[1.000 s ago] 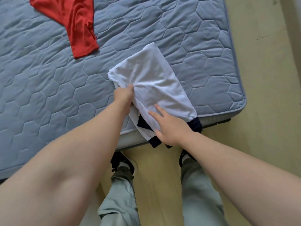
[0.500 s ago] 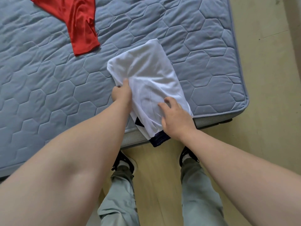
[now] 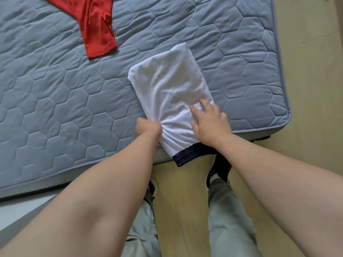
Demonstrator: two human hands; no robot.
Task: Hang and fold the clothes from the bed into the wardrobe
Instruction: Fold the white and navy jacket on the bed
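Grey quilted mattress (image 3: 65, 108) bears folded white garment (image 3: 167, 86), wooden floor (image 3: 311, 89) beside.

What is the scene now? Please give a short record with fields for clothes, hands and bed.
folded item: white garment with dark blue trim, lying at the near edge of the mattress, trim hanging over the edge
left hand: closed on the garment's left edge
right hand: flat on top, fingers spread
other clothing: red garment, unfolded, farther up the mattress
floor: light wood
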